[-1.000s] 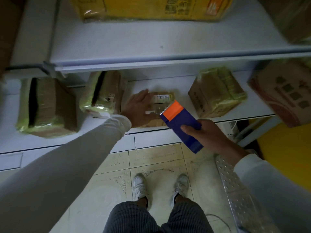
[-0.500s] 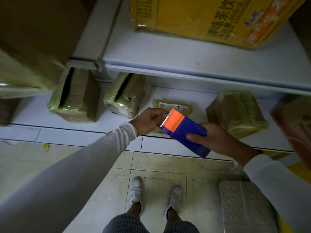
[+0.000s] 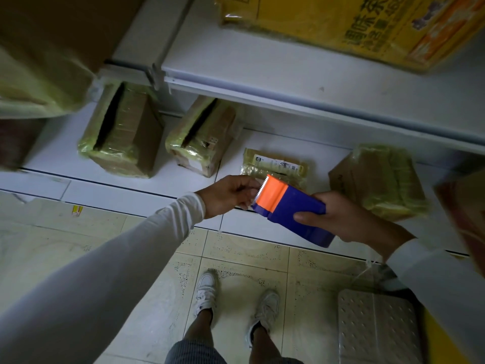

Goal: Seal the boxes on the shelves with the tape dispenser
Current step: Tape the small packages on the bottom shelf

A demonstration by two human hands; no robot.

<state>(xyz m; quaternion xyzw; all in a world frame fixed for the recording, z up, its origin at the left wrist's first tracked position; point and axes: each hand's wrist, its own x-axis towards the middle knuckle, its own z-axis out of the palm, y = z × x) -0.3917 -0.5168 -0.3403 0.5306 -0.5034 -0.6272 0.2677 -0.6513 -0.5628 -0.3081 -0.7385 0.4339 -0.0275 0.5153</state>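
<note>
My right hand (image 3: 349, 219) grips the blue-and-orange tape dispenser (image 3: 286, 208) at centre frame, over the lower shelf's (image 3: 147, 185) front edge. At its nine o'clock, my left hand (image 3: 225, 195) has fingers curled at the serrated end; whether they pinch tape I cannot tell. The dispenser partly hides the flat parcel (image 3: 273, 164) at its twelve o'clock.

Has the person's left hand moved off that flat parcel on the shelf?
Yes. The left hand has come off the flat parcel toward the shelf's front edge, fingers now at the tape dispenser teeth.
</note>
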